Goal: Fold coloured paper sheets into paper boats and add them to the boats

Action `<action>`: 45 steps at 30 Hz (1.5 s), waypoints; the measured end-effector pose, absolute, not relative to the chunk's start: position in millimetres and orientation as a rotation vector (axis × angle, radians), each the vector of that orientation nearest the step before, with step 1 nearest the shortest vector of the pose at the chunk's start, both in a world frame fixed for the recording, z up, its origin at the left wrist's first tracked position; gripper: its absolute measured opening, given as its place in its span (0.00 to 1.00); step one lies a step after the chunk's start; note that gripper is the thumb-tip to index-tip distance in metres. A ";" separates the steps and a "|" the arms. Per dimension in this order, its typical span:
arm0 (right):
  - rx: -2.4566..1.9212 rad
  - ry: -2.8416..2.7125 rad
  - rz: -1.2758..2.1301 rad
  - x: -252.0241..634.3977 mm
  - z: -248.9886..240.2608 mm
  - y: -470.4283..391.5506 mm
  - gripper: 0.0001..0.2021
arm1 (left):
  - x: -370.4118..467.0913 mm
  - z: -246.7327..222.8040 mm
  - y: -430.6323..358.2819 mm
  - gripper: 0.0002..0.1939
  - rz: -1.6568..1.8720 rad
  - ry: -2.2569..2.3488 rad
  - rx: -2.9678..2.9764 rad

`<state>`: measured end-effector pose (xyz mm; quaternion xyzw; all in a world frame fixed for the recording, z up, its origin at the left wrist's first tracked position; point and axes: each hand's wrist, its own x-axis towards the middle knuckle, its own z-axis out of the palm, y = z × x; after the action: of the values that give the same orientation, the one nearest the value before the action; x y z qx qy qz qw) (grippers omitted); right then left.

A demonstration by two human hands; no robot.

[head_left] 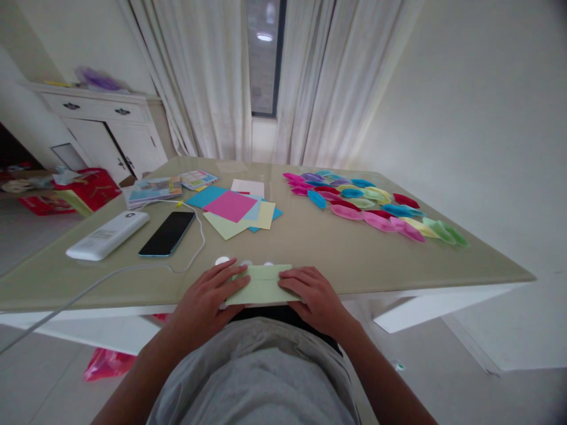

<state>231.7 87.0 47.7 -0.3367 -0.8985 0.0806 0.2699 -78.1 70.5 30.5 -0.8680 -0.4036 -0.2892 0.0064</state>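
A pale green sheet of paper (261,286), with a crease or folded edge across its upper part, lies at the table's front edge. My left hand (211,295) holds its left end, fingers on top and thumb at the near edge. On the right end rests my right hand (313,295), its fingers over the paper and its thumb near the front edge. Square sheets lie beyond, a magenta sheet (230,206) on top of blue, green and yellow ones. Many folded paper pieces in several colours, such as a pink piece (346,212), are spread at the back right.
On the table's (274,242) left side are a white power bank (106,236), a black phone (168,234), a white cable (133,268) and booklets (155,189). Small white discs lie just behind the paper. A white cabinet (101,130) stands at the back left.
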 end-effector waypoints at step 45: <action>-1.158 -2.150 0.346 206.7 46.1 110.8 0.08 | -49.2 5.1 21.6 0.17 -1.049 -1.113 -2.296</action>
<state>206.7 110.8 46.1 -0.4430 -0.8226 0.1323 0.3311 -49.2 21.6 5.1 -0.8170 -0.3961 -0.3735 0.1903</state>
